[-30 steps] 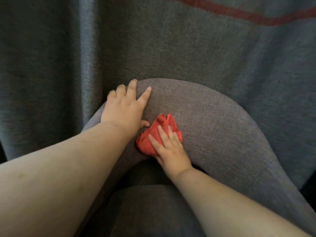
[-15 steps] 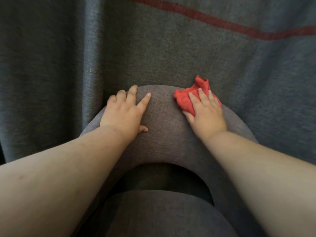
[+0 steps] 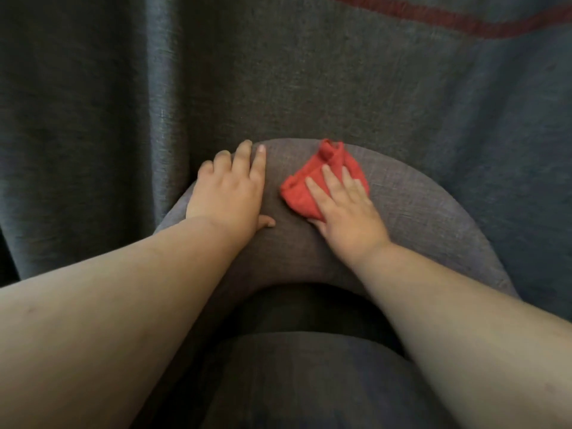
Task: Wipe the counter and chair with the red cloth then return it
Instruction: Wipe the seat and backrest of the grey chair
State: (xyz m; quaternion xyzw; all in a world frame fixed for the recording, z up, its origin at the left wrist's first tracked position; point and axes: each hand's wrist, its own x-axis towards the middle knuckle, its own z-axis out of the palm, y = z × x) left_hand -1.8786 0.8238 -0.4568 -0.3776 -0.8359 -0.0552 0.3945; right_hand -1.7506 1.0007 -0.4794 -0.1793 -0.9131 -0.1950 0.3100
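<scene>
The grey fabric chair point(image 3: 433, 218) fills the lower middle of the head view, its curved backrest arching over the seat cushion point(image 3: 309, 382). A crumpled red cloth point(image 3: 300, 190) lies on top of the backrest near its centre. My right hand point(image 3: 346, 209) presses flat on the cloth with straight fingers, covering its lower right part. My left hand point(image 3: 229, 190) rests flat on the backrest's left side, fingers reaching over the top edge, a short gap from the cloth.
A dark grey curtain point(image 3: 108, 103) hangs right behind the chair and fills the whole background. It carries a dark red stripe point(image 3: 464, 23) at the upper right. The counter is out of view.
My right hand swept the cloth from the inner backrest up to the top right edge, then slid it back left and down toward the centre. My left hand stayed in place.
</scene>
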